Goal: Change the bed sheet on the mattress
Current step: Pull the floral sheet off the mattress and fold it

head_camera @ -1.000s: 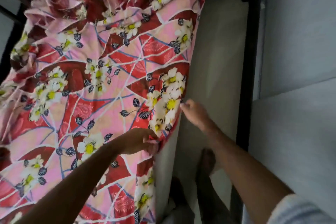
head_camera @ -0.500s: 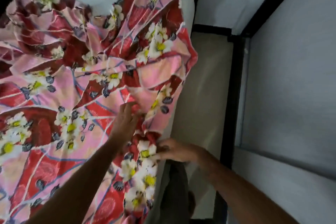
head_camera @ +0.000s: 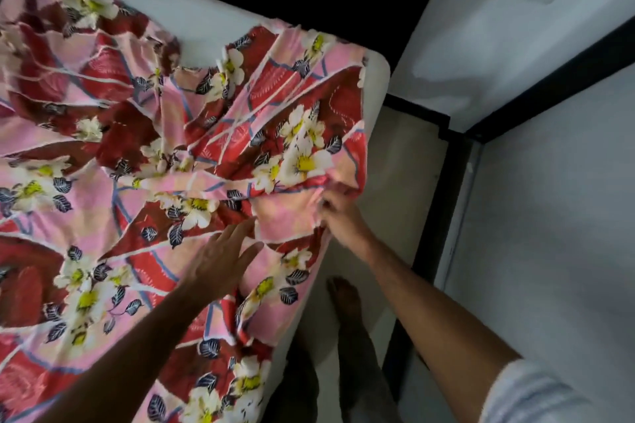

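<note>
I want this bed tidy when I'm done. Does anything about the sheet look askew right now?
Yes. The floral sheet lies rumpled and crooked, leaving bare mattress exposed along the far edge and corner. The right hand pinches a bunched fold at the side edge; the left hand lies flat on it.

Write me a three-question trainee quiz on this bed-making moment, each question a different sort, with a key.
1. True or false: the floral sheet already covers the whole mattress.
2. Multiple choice: the left hand is A) pinching the sheet's edge, B) lying flat on the sheet with fingers straight, C) off the bed.
3. Fill in: the right hand grips the sheet at the mattress's ____ edge, nearest the floor.

Key
1. False: bare mattress shows along the far edge and at the corner.
2. B
3. Right-side: the fingers are curled into bunched cloth there.
</note>
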Available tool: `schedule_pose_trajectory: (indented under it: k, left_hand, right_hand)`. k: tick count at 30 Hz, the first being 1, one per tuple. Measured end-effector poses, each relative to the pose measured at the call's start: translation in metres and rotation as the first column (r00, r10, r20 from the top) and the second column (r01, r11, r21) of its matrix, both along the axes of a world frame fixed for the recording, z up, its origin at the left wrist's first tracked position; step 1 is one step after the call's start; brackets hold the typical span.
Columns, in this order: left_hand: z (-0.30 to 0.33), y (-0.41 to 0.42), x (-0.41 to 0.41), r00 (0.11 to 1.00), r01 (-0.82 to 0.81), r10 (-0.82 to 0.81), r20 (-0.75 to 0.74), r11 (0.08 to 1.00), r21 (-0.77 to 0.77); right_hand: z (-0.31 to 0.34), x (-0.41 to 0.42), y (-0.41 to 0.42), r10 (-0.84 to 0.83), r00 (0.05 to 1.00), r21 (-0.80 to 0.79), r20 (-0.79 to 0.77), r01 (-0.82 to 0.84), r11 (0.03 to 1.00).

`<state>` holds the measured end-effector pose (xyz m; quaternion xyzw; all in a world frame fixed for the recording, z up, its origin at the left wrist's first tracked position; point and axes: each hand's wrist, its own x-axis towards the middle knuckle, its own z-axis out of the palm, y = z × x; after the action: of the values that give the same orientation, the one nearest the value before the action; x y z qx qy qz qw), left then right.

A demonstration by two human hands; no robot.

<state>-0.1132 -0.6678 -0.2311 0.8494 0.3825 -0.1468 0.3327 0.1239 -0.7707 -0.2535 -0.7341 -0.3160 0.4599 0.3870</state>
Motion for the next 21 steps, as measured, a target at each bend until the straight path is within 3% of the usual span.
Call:
schedule_pose_trajectory:
  k: [1, 2, 4, 5, 7, 9, 11, 13, 14, 15, 17, 19, 21]
  left_hand:
    - [0.010, 0.004, 0.011, 0.999, -0.047, 0.047, -0.018, 0.998, -0.032]
    - [0.019, 0.008, 0.022, 0.989, -0.146, 0.145, -0.014, 0.986, -0.076]
    - [0.036, 0.021, 0.048, 0.918, -0.380, 0.393, 0.045, 0.908, -0.175]
    - [0.041, 0.027, 0.057, 0.889, -0.430, 0.451, 0.076, 0.882, -0.195]
    - [0.047, 0.040, 0.077, 0.906, -0.388, 0.407, 0.113, 0.908, -0.158]
    - [0.045, 0.052, 0.091, 0.963, -0.250, 0.250, 0.103, 0.968, -0.015]
    - [0.038, 0.062, 0.100, 0.993, -0.116, 0.111, 0.037, 0.979, 0.166]
    - [0.026, 0.071, 0.107, 0.997, -0.068, 0.077, -0.028, 0.970, 0.233]
    - [0.020, 0.072, 0.111, 0.995, -0.074, 0.088, -0.053, 0.972, 0.223]
    - [0.011, 0.072, 0.111, 0.993, -0.085, 0.099, -0.068, 0.980, 0.182]
    - [-0.005, 0.066, 0.111, 0.992, -0.076, 0.083, -0.099, 0.994, 0.080]
    - [-0.014, 0.060, 0.109, 0.994, -0.026, 0.031, -0.109, 0.999, 0.046]
    - [-0.015, 0.061, 0.107, 0.995, -0.021, 0.026, -0.099, 0.998, 0.057]
  right_hand:
    - [0.017, -0.010, 0.002, 0.217, 0.975, 0.037, -0.038, -0.216, 0.976]
    - [0.035, -0.024, 0.002, 0.463, 0.881, 0.046, -0.094, -0.461, 0.886]
    - [0.059, -0.046, 0.002, 0.806, 0.565, 0.038, -0.176, -0.814, 0.579]
    - [0.060, -0.050, 0.003, 0.869, 0.459, 0.006, -0.184, -0.884, 0.468]
    - [0.055, -0.022, 0.019, 0.918, 0.378, -0.147, -0.123, -0.921, 0.360]
    - [0.044, 0.029, 0.046, 0.902, 0.431, -0.316, -0.019, -0.859, 0.403]
    - [0.029, 0.086, 0.079, 0.724, 0.677, -0.440, 0.132, -0.615, 0.655]
    - [0.017, 0.135, 0.116, 0.291, 0.928, -0.387, 0.234, -0.186, 0.903]
    - [0.016, 0.152, 0.134, 0.051, 0.974, -0.341, 0.219, 0.028, 0.939]
    - [0.016, 0.163, 0.150, -0.133, 0.978, -0.309, 0.161, 0.178, 0.934]
    - [0.011, 0.170, 0.180, -0.298, 0.953, -0.305, 0.047, 0.298, 0.905]
    - [0.012, 0.163, 0.198, -0.320, 0.947, -0.288, -0.035, 0.297, 0.911]
    - [0.019, 0.156, 0.205, -0.272, 0.961, -0.166, 0.049, 0.276, 0.947]
